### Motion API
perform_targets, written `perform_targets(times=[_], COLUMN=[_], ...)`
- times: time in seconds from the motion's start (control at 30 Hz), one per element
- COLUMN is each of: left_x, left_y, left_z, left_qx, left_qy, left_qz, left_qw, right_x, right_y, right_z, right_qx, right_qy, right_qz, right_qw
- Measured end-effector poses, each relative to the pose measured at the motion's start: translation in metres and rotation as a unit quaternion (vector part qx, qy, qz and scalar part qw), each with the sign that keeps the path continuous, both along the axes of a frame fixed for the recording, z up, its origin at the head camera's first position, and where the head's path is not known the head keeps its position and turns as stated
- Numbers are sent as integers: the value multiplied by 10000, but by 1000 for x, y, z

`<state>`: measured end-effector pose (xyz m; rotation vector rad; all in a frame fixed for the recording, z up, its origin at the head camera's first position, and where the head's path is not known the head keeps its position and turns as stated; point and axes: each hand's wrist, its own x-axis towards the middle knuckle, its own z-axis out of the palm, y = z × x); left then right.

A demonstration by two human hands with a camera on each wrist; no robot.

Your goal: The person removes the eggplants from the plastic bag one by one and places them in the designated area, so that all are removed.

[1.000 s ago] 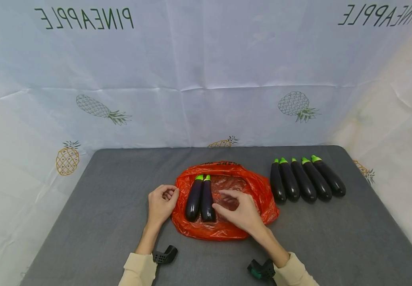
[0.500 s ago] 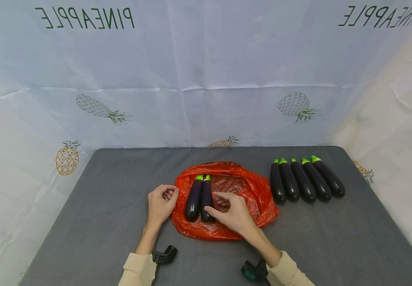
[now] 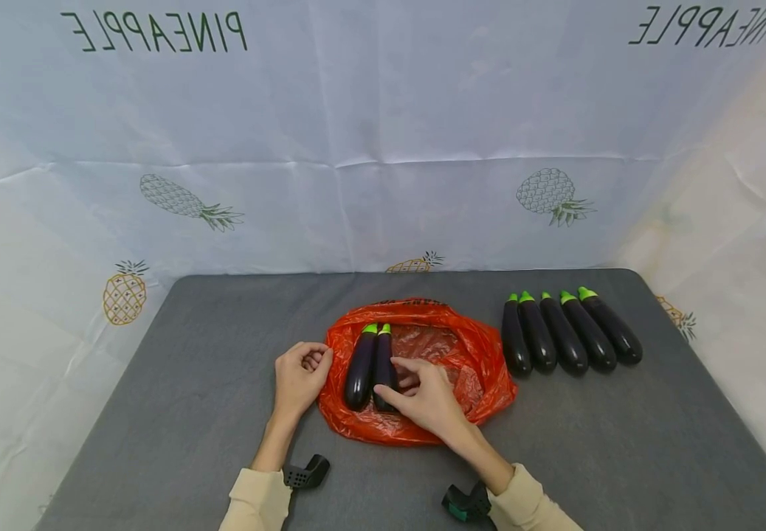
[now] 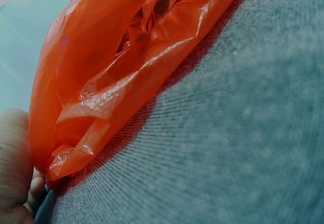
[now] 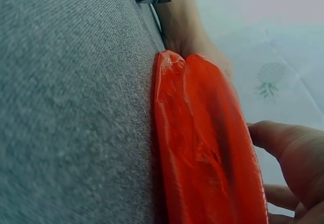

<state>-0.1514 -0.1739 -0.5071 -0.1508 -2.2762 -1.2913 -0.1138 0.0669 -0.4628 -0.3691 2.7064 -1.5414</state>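
Observation:
A red plastic bag (image 3: 493, 358) lies on the table with its mouth spread, two eggplants side by side inside it. My left hand (image 3: 299, 380) pinches the bag's left rim; the left wrist view shows the thumb (image 4: 12, 153) against the bag's edge (image 4: 96, 97). Over the bag, my right hand (image 3: 429, 402) has its thumb across the right eggplant (image 3: 384, 352) and its forefinger at the other side, seemingly gripping it. The left eggplant (image 3: 359, 372) lies right beside it, untouched. In the right wrist view, the bag wall (image 5: 202, 143) partly hides the fingers.
Several more eggplants (image 3: 565, 339) lie in a row on the table, just right of the bag. The grey table (image 3: 223, 324) ends at a white curtain (image 3: 356, 214) printed with pineapples. Each wrist carries a black camera mount (image 3: 306, 472).
My right hand has moved left inside the bag, from beside the right eggplant to over it, thumb now at its far side. The left hand and both eggplants have stayed put.

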Motion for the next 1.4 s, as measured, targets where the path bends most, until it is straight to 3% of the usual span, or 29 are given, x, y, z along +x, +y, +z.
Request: perform_targets(times=[0.93, 1.4], left_x=[1, 1], left_y=[0, 0], left_z=[1, 0], left_qx=[-39, 1], left_qy=[-17, 12], left_qz=[32, -8], left_qw=[10000, 10000], right_x=[0, 0], right_y=[5, 9], right_z=[8, 4], right_qx=[-432, -257], right_qy=[-171, -372], right_qz=[-270, -67], right_qw=[9986, 9990])
